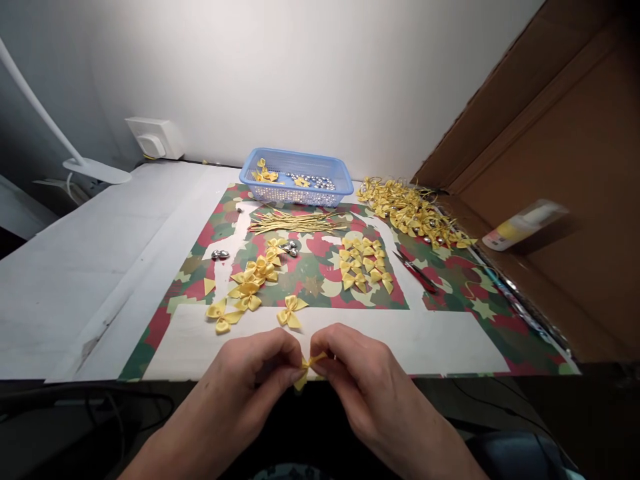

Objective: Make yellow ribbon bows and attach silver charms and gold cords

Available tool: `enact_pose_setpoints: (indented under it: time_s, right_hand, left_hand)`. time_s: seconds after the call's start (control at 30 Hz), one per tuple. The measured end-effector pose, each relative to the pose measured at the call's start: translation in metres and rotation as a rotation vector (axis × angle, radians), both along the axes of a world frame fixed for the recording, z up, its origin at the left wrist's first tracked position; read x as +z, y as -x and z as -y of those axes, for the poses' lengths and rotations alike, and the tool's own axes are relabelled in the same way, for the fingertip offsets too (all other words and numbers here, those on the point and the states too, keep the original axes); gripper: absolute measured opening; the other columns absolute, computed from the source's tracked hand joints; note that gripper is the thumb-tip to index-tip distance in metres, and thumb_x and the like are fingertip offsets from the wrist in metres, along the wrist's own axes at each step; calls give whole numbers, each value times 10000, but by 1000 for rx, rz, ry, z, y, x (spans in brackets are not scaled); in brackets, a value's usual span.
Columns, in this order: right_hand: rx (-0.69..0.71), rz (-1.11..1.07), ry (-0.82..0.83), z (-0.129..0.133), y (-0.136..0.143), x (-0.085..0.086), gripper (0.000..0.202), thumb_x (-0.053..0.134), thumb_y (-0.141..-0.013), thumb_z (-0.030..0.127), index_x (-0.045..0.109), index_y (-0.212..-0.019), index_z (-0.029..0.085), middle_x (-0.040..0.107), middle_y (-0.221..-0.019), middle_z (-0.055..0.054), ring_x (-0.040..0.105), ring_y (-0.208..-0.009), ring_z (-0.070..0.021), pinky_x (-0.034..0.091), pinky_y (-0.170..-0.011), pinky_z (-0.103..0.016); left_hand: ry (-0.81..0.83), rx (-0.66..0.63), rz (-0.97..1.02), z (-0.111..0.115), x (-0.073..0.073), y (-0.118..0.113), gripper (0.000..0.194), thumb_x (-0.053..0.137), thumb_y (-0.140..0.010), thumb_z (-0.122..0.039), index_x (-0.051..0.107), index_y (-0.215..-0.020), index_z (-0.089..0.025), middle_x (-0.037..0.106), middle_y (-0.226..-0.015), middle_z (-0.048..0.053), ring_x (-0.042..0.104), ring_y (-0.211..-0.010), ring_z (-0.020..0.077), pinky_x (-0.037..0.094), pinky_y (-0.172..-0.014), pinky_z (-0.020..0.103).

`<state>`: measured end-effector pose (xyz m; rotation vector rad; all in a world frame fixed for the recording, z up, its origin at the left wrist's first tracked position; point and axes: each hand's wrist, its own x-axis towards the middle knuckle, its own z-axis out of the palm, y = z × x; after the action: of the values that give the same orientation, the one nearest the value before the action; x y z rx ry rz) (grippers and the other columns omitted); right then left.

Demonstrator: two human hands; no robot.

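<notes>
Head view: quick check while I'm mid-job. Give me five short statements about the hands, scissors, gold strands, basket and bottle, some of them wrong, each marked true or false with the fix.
1. The left hand and the right hand both pinch one yellow bow. True.
2. The gold strands lie inside the blue basket. False: they lie on the patterned sheet, in front of it.
3. The scissors lie to the right of the lined-up bows. True.
4. Silver beads are in the blue basket. True.
5. The bottle is left of the blue basket. False: it is to the right, by the cardboard.
</notes>
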<state>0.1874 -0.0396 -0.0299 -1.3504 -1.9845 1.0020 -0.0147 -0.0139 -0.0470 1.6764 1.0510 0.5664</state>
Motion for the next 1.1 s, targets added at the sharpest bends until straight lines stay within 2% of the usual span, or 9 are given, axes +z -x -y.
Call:
enact_pose_setpoints:
  time_s: [0.2,0.37,0.77,0.93,1.03,1.1]
  right_hand:
    - [16,36,10,-1,1,-3,222,416,-956,34,459,-859,230,553,-820,15,506,-730,-154,384,-671,-266]
    - [22,9,96,2,-2,-6,216,409,-965,35,430,-891,237,543,-827,27,511,-726,-145,392,-667,-256]
    - [52,-58,140,1,-4,1,223,422,-970,24,443,-914,238,567,-866,37,535,-749,-127,399,-679,-237]
    - [14,-57,95,0,-4,-1,219,428,-981,33,462,-960,248,578,-873,39,551,-760,-132,409,-695,-246]
    - [16,-65,87,1,-3,1,224,473,-990,54,508,-1068,262,622,-956,26,586,-833,-144,437,-746,-252]
    - [25,-60,35,0,-2,3,224,516,-986,72,544,-1098,263,641,-1026,4,600,-928,-168,452,-799,-269]
  left_hand:
    - [3,-25,-1,2,-5,0,171,503,-982,-258,562,-824,-234,631,-774,20,566,-699,195,416,-632,292]
    - [67,16,115,6,-8,1,163,501,-977,-232,529,-817,-236,563,-782,12,532,-729,200,394,-636,303]
    - [352,33,355,8,5,-1,243,545,-1028,-301,528,-799,-222,588,-831,10,530,-789,183,441,-728,300]
    - [384,95,467,7,1,-2,54,674,-965,-255,627,-987,-239,624,-874,-10,568,-800,157,459,-720,263]
    - [395,134,550,7,-5,-5,138,706,-935,-180,639,-1032,-253,666,-915,-14,638,-878,157,503,-799,255]
    - [374,139,533,9,-8,-6,165,686,-948,-179,624,-1076,-263,689,-950,-6,660,-927,171,521,-836,272]
